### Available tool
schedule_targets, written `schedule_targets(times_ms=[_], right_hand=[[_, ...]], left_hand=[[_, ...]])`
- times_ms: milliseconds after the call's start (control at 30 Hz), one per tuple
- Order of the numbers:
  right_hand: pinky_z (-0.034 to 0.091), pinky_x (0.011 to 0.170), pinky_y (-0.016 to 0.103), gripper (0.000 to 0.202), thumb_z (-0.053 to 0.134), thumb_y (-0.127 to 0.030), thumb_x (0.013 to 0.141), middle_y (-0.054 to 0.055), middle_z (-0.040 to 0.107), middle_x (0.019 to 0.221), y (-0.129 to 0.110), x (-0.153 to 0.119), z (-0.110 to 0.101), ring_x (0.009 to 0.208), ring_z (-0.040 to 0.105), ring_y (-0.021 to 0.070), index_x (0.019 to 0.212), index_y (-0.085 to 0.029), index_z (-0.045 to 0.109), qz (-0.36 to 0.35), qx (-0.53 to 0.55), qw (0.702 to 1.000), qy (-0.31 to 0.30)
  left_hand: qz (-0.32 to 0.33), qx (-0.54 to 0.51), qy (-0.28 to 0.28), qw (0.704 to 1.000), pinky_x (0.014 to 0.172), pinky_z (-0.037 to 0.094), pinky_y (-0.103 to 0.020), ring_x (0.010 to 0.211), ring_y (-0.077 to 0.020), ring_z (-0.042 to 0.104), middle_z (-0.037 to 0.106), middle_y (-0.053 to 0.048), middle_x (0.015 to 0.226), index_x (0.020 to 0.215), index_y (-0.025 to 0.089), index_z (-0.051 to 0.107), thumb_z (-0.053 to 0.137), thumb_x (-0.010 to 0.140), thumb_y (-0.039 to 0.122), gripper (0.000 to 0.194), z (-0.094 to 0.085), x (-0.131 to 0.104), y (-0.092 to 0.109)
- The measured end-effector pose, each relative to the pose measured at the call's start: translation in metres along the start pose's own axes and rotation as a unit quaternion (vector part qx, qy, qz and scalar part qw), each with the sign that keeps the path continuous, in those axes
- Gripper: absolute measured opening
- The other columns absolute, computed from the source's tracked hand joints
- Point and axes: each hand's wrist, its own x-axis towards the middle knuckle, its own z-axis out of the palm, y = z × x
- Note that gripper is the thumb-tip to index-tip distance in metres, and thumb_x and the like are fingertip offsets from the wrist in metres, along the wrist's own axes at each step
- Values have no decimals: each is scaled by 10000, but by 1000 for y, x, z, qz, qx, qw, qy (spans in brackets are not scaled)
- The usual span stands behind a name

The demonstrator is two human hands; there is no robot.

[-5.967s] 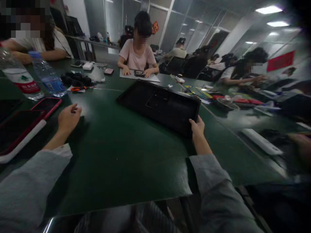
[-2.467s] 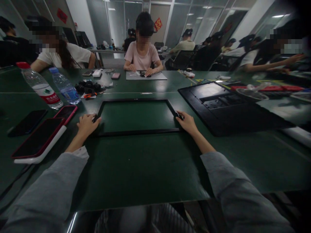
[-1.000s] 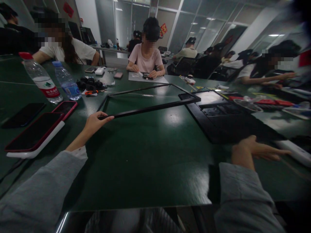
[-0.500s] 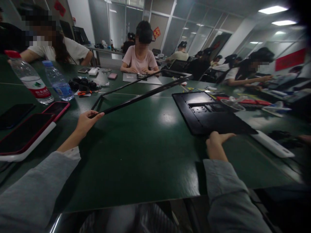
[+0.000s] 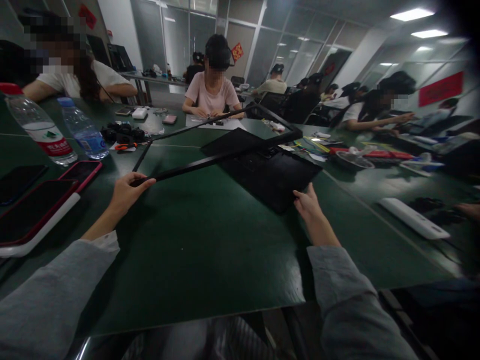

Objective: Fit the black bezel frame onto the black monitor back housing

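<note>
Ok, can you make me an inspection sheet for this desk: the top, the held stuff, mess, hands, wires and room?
Surface: green tabletop, shiny with glare.
Job's things: black frame, tilted up, crossing in front of the black panel; whether they touch is unclear.
Clutter: red-capped bottle, blue-capped bottle, phones and orange-handled tool to the left; white bar to the right.
Hands: left hand grips the frame's near left corner; right hand holds the panel's near right corner.
Cables: yellow strands, too blurred to identify.
Surroundings: seated people, red banner, ceiling lights.

Tilted, slim black frame [image 5: 191, 167], partly in front of a black panel [image 5: 270, 177].
</note>
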Motion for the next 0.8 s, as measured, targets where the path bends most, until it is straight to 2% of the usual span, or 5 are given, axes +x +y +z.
schedule_targets(times_ms=[200, 300, 400, 533, 800], right_hand=[[644, 950, 548, 838, 786, -429, 680, 108, 787, 1124, -16, 0, 15, 1034, 760, 314, 1481, -250, 616, 109, 42, 991, -67], [617, 1030, 551, 599, 741, -599, 782, 111, 782, 1066, -28, 4, 18, 1133, 746, 326, 1268, -250, 702, 78, 47, 995, 47], [599, 1082, 551, 598, 535, -790, 910, 132, 786, 1186, -45, 1, 18, 1223, 730, 328, 1185, -289, 711, 56, 98, 993, -16], [581, 1123, 521, 564, 752, -693, 833, 101, 783, 1289, -62, -12, 24, 1270, 715, 320, 1232, -298, 704, 40, 89, 987, -129], [382, 1293, 597, 631, 661, -515, 898, 110, 691, 1475, -26, -21, 28, 1459, 590, 320, 1476, -280, 570, -80, -82, 992, -49]], left_hand=[[51, 40, -7, 998, 892, 559, -432, 924, -287, 702, 751, -63, 930, 888, 242, 715, 814, 668, 763, 574, 2, -2, -4], [88, 68, 0, 994, 919, 557, -444, 956, -296, 696, 750, -73, 967, 893, 249, 725, 827, 688, 751, 552, 3, -5, -4], [122, 103, -5, 987, 943, 553, -445, 986, -299, 686, 745, -69, 976, 886, 265, 726, 841, 714, 729, 507, 4, -8, 0], [166, 124, -25, 978, 944, 541, -454, 950, -289, 670, 737, -75, 966, 881, 257, 723, 850, 727, 719, 502, 8, -10, 1], [220, 103, -119, 963, 1002, 523, -495, 1040, -309, 673, 755, -96, 1033, 932, 242, 746, 841, 786, 661, 454, 17, -4, -13]])
